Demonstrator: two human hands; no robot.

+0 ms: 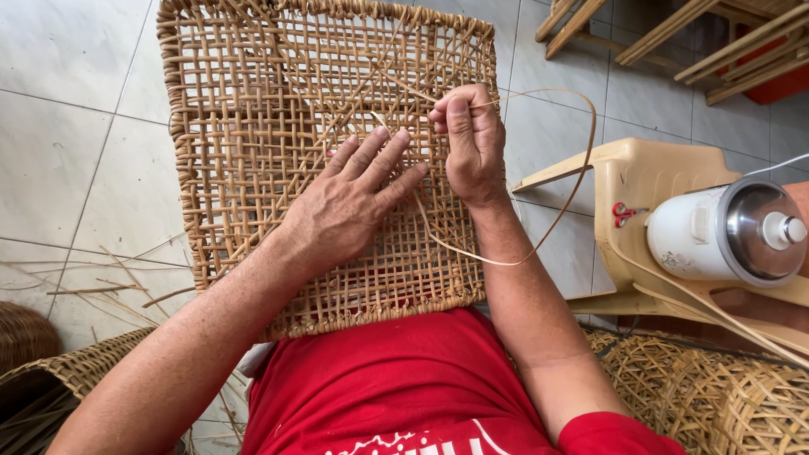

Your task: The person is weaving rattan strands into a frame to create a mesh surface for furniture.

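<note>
Pale grey floor tiles [67, 126] with thin dark joints take soft, even daylight. Left of the beige plastic stool [640, 181], loose cane scraps [109, 282] lie scattered on the tiles. On the stool rests a white cooker [725, 232] with a shiny steel lid, and red scissors [625, 212] lie beside it. Beyond the stool, wooden frames [699, 34] lean near something orange. Below the stool sit woven baskets [716, 392]; another basket [59, 375] sits far to its left.
</note>
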